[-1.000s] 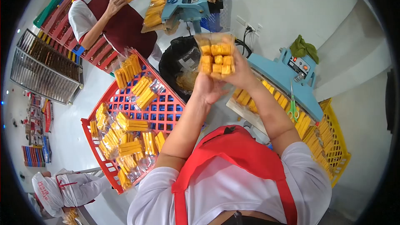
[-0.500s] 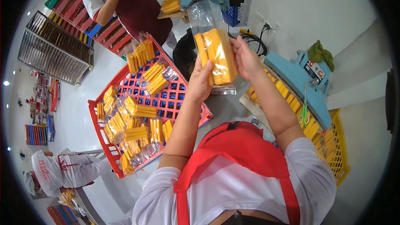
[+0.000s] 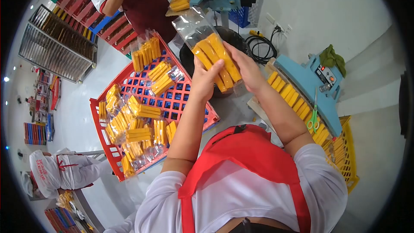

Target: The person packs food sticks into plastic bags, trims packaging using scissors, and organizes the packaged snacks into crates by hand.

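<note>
A clear plastic bag with several long yellow sticks (image 3: pixel 219 62) is held up in front of me, its empty end toward the upper left. My left hand (image 3: pixel 205 80) grips the bag's left edge, the thumb lying across the sticks. On the other side, my right hand (image 3: pixel 248 67) holds the right edge, its fingers partly hidden behind the bag. Below and left of the bag is a red crate (image 3: pixel 129 80) with several filled bags (image 3: pixel 139 134) in it. A black bin (image 3: pixel 235 39) stands behind the held bag.
At the right, a blue sealing machine (image 3: pixel 308 90) with green scissors (image 3: pixel 314 118) on it stands beside a row of yellow sticks (image 3: pixel 293 99). A yellow crate (image 3: pixel 351 164) is below it. A co-worker in a dark red apron (image 3: pixel 142 4) stands near another blue machine (image 3: pixel 222 0).
The bag has turned from its block ends facing me to its long side, and now tilts to the upper left. Both hands have shifted their hold on it. The view has moved slightly.
</note>
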`<state>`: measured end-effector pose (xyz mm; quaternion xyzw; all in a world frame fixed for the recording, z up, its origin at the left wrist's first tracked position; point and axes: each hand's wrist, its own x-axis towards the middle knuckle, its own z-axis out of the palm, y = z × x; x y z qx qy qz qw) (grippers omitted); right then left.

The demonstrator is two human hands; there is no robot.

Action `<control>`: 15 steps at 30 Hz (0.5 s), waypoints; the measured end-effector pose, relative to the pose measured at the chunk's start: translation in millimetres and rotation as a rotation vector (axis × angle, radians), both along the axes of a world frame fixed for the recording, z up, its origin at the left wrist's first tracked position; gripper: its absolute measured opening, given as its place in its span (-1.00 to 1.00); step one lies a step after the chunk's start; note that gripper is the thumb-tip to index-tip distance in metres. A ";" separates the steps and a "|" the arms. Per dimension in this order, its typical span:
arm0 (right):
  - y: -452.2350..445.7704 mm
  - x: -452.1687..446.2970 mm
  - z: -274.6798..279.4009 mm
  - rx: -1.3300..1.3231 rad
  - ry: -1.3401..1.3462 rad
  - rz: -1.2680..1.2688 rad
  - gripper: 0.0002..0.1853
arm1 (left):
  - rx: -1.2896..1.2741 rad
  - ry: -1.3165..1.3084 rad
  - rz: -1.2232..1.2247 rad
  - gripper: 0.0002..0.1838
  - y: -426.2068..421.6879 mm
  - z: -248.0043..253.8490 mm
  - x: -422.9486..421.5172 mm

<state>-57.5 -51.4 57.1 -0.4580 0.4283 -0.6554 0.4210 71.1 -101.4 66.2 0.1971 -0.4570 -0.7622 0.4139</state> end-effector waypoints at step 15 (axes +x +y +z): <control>13.5 8.9 -5.3 0.127 -0.687 0.185 -0.58 | -0.219 0.070 -0.042 -0.17 1.5 27.0 21.5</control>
